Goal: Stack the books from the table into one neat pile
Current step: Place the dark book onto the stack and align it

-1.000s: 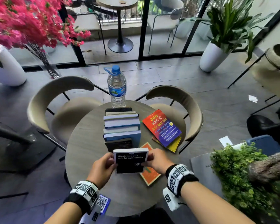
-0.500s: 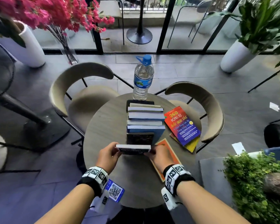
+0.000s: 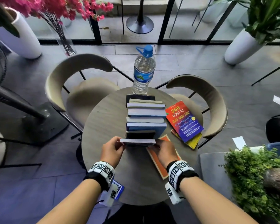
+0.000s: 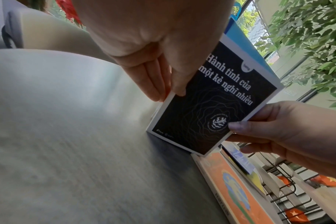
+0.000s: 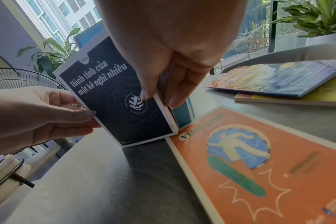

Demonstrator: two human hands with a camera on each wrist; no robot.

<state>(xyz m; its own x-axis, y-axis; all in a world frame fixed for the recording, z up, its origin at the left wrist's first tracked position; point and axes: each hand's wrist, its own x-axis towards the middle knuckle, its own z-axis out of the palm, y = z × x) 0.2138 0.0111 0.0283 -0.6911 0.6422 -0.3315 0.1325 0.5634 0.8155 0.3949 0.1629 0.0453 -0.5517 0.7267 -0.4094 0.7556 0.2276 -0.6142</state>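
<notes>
A small black book with a white border (image 3: 137, 141) (image 4: 201, 106) (image 5: 121, 103) stands on its lower edge on the round table (image 3: 107, 135). It is at the near end of a row of upright books (image 3: 145, 117). My left hand (image 3: 113, 149) (image 4: 167, 94) pinches its left edge, thumb on the cover. My right hand (image 3: 162, 149) (image 5: 159, 97) pinches its right edge. An orange book (image 3: 160, 162) (image 5: 240, 159) lies flat just right of it. A red and blue book (image 3: 183, 122) lies on a yellow one (image 3: 194, 141) further right.
A water bottle (image 3: 143, 70) stands at the table's far edge behind the row. Two beige chairs (image 3: 74, 88) (image 3: 208, 102) flank the far side. A leafy plant (image 3: 252, 178) is close on my right, a fan stand (image 3: 23, 110) on the left.
The black book has tipped from cover-up to upright and moved away from me, up against the near end of the row. Both hands kept their hold on it.
</notes>
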